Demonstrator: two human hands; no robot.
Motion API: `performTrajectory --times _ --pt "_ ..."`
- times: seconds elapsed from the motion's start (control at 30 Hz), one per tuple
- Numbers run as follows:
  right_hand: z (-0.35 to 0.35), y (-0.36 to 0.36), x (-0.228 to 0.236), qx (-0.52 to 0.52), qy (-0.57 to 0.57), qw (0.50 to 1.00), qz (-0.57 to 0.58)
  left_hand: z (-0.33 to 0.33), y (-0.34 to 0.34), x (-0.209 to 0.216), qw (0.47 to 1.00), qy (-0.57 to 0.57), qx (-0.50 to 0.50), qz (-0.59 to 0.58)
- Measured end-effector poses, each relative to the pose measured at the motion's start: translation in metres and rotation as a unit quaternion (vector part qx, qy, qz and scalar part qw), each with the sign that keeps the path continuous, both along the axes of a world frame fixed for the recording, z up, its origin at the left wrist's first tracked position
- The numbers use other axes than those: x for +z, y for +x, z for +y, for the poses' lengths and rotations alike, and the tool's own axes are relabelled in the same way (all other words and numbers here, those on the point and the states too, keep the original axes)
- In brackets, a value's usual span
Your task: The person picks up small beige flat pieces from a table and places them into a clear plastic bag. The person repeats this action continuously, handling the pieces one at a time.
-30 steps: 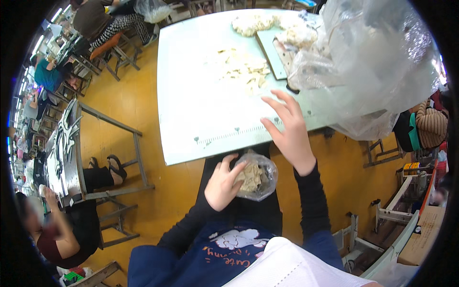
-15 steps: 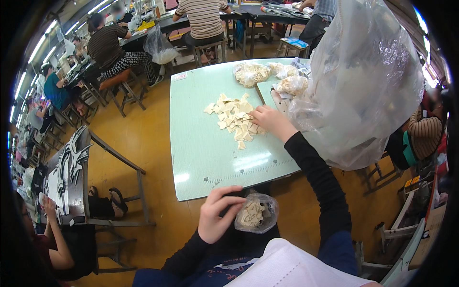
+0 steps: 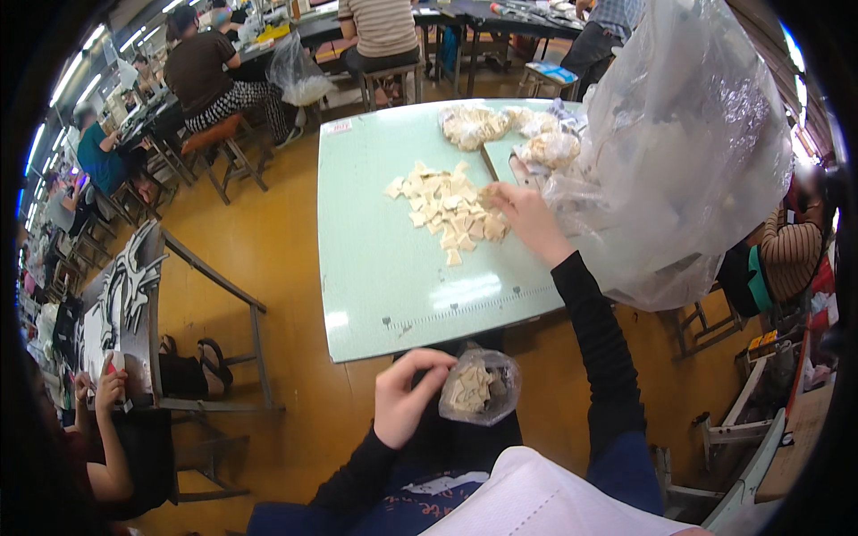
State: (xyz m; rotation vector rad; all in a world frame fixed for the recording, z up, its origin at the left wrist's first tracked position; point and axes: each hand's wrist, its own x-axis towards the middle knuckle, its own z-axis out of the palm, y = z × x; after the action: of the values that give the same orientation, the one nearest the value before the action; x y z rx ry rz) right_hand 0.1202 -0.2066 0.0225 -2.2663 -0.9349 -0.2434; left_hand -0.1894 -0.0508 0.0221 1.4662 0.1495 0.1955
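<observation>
A loose pile of small, angular cream pieces (image 3: 440,207) lies on the pale green table. At its right edge my right hand (image 3: 529,219) is closed, fingertips pinching what looks like one or more of these pieces, slightly darker in tone. Close to my body, below the table's front edge, a small clear plastic bag (image 3: 500,404) stands with its mouth spread, holding similar cream pieces. My left hand (image 3: 404,397) pinches the bag's left rim between thumb and fingers.
Several clear bags of cream pieces (image 3: 472,128) rest at the table's (image 3: 366,277) far right. A large translucent plastic bag (image 3: 688,170) bulges over its right side. At left, a co-worker's hands (image 3: 112,389) are beside a dark bench (image 3: 134,304). Other people sit at benches behind.
My right hand has drawn slightly right and lifted from the pile with something at its fingertips. The left hand's fingers have closed together on the bag's rim.
</observation>
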Motion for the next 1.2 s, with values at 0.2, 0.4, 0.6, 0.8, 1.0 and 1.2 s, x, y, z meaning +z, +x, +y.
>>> performTrajectory --times 0.2,0.4,0.6,0.8,1.0,1.2 --pt "0.003 -0.026 0.014 0.050 0.281 0.883 0.372 0.008 0.037 0.011 0.953 -0.299 -0.015 0.044" --pt "-0.002 -0.116 0.043 0.201 0.239 0.812 0.493 -0.009 0.072 0.010 0.828 -0.553 -0.075 0.056" --pt "-0.010 -0.164 0.047 0.143 0.001 0.925 0.352 -0.027 0.063 -0.011 0.808 -0.574 -0.083 0.100" --pt "-0.023 -0.171 0.042 0.116 0.063 0.947 0.292 -0.030 0.054 -0.016 0.791 -0.595 -0.055 0.134" --pt "-0.032 -0.190 0.025 0.090 0.081 0.965 0.231 -0.031 0.034 -0.006 0.848 -0.492 -0.096 0.171" --pt "-0.055 -0.210 0.020 0.057 0.152 0.936 0.314 -0.028 0.014 -0.012 0.853 -0.447 -0.141 0.231"
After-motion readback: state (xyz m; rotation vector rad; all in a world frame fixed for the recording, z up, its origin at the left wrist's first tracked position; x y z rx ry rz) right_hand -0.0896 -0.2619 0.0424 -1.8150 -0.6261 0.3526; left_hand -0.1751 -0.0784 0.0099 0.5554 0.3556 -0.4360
